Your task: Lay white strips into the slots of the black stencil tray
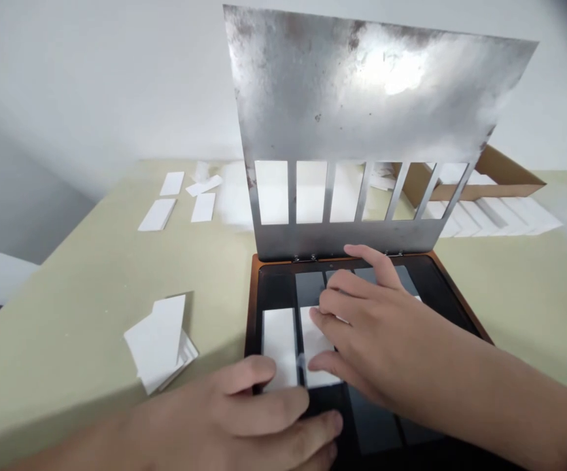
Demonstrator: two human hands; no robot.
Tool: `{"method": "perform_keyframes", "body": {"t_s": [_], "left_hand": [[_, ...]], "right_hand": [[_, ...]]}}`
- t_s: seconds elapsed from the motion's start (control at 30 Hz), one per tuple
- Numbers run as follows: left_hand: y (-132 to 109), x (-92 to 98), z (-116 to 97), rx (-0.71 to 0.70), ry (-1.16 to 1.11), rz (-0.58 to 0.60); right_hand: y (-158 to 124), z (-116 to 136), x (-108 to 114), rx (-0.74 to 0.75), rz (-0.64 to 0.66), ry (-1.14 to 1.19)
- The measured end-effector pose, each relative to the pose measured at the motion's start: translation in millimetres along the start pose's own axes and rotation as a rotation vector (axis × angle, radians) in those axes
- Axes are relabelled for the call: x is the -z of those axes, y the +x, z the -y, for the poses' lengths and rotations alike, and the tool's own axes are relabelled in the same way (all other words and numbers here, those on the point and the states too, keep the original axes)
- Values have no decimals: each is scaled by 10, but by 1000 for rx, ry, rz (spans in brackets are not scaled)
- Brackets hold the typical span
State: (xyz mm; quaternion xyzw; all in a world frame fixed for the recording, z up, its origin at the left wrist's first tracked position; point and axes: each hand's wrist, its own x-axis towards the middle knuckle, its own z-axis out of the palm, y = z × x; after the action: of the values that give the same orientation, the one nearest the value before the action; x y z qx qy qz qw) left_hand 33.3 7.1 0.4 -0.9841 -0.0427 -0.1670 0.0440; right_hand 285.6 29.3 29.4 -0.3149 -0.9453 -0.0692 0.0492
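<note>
- Hinged plate (361, 98): bare metal, dull and blotchy, with rough dark stains and one bright patch of glare
- Tray panel (276, 288): black, smooth and glossy
- Tray frame (248, 301): orange-brown, material hard to tell
- Cards (158, 343): white paper, smooth and matt
- Tabletop (67, 314): pale green, smooth and matt
- Box (503, 171): plain brown cardboard, matt

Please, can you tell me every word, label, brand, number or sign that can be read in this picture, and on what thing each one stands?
No text can be read: the white cards, the hinged metal plate, the black tray and the cardboard box show no legible word, number, brand or sign.
</note>
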Motion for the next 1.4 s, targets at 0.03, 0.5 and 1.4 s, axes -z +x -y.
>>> {"method": "perform_keyframes", "body": {"t_s": [0.03,0.5,1.4], "left_hand": [[16,-6,-2,54,-5,29],[-7,-33,50,266,-75,-20],[-77,-6,97,197,-88,-48]], "right_hand": [[2,-15,-11,-5,-1,5],[-11,-51,27,-19,-24,147],[25,-57,-58,-61,8,114]]}}
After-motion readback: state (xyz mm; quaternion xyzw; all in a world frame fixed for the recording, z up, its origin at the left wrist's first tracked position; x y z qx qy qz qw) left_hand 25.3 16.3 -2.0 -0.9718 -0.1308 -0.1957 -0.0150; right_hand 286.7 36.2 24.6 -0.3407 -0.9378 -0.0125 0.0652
